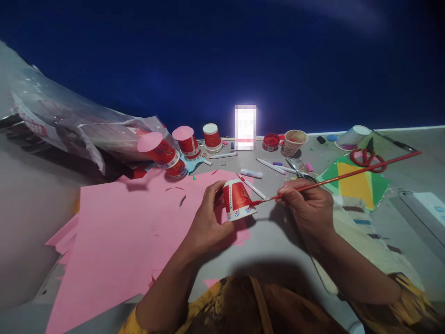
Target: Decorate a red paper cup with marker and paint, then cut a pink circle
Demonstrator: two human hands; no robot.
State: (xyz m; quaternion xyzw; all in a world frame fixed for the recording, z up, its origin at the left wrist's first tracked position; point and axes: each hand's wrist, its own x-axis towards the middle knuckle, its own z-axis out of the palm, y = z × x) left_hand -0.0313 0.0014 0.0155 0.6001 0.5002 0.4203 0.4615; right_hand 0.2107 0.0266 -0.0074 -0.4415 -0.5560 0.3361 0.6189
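My left hand (210, 222) is closed around a paper cup (238, 195), holding it upside down with its rim low. The cup is mostly red, with a pale band and small blue figures near the rim. In my right hand (308, 204) is a long red paintbrush (333, 178), pinched near the bristle end. Its red-loaded tip touches the right side of the cup. A large pink paper sheet (118, 232) lies beneath and left of my left hand. Beyond my hands stand an open jar of red paint (270, 142) and a speckled cup (294, 143).
Red cups with pink tops (187, 141) and a white-topped red cup (212, 138) stand at the back left. Markers (271, 166), silver scissors (301, 169), red-handled scissors (368, 160) and coloured paper (354, 181) lie around the back and right. Clear plastic (86, 120) rises at left.
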